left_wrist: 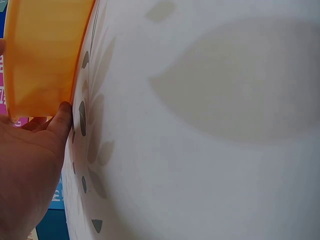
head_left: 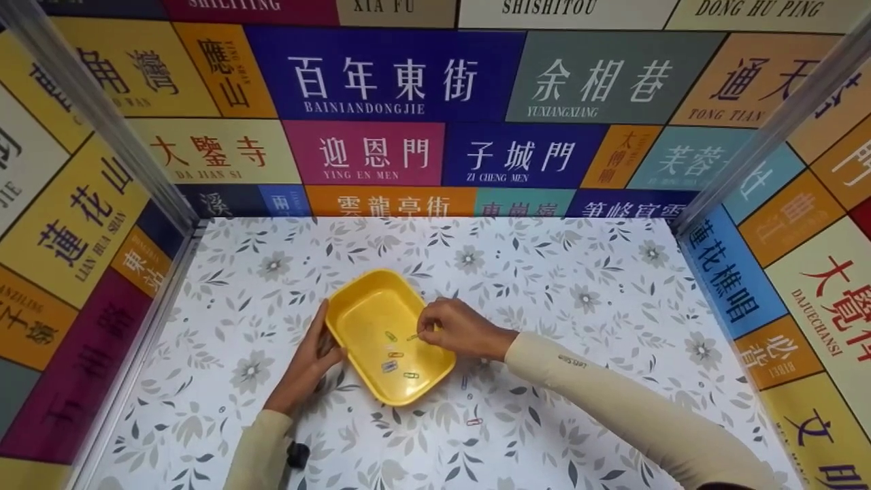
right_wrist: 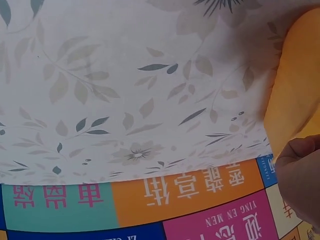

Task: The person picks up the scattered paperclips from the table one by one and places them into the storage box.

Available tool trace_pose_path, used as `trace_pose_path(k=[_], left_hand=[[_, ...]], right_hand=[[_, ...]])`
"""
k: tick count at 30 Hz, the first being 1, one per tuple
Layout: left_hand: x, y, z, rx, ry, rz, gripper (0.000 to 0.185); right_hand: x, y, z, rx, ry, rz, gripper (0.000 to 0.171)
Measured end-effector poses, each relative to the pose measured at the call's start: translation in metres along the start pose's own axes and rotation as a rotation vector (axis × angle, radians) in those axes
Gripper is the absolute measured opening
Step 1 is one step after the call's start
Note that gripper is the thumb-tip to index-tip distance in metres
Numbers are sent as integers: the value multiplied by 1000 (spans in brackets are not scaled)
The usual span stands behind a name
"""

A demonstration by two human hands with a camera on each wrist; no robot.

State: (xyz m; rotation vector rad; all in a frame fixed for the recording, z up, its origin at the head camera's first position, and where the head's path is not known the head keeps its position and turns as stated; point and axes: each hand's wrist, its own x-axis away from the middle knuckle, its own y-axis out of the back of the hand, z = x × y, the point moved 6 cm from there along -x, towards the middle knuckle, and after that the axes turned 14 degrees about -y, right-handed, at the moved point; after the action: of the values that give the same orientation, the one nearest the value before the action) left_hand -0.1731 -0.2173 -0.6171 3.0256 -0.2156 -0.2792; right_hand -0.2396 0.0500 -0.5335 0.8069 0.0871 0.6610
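Observation:
A yellow plastic tray (head_left: 354,354) sits slightly turned on the floral tabletop. Inside it lie several small paper clips, among them a green paper clip (head_left: 390,336), an orange paper clip (head_left: 396,354) and a bluish clip (head_left: 388,367). My left hand (head_left: 309,371) rests against the tray's left outer wall with extended fingers; the left wrist view shows its thumb (left_wrist: 62,120) at the tray's lower edge. Over the right rim, my right hand (head_left: 463,330) pinches a thin paper clip (head_left: 412,337) between thumb and fingertips. The right wrist view catches only part of this hand (right_wrist: 302,175), beside the tray.
On the cloth right of the tray lie a red paper clip (head_left: 474,422) and a dark blue paper clip (head_left: 464,383). Panels with printed place names (head_left: 388,75) enclose the back and both sides of the table. A black object (head_left: 297,454) sits at the left wrist.

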Motion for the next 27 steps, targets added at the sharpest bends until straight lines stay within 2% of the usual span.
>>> trace_pose_path(k=[12, 19, 27], left_hand=[[0, -1, 1, 14, 10, -10, 101], [-1, -2, 1, 36, -36, 8, 99], [0, -1, 1, 2, 5, -5, 100]], right_hand=[[-11, -8, 10, 38, 28, 30, 6], [-14, -15, 11, 59, 61, 43, 6], [-18, -20, 14, 82, 61, 67, 7]])
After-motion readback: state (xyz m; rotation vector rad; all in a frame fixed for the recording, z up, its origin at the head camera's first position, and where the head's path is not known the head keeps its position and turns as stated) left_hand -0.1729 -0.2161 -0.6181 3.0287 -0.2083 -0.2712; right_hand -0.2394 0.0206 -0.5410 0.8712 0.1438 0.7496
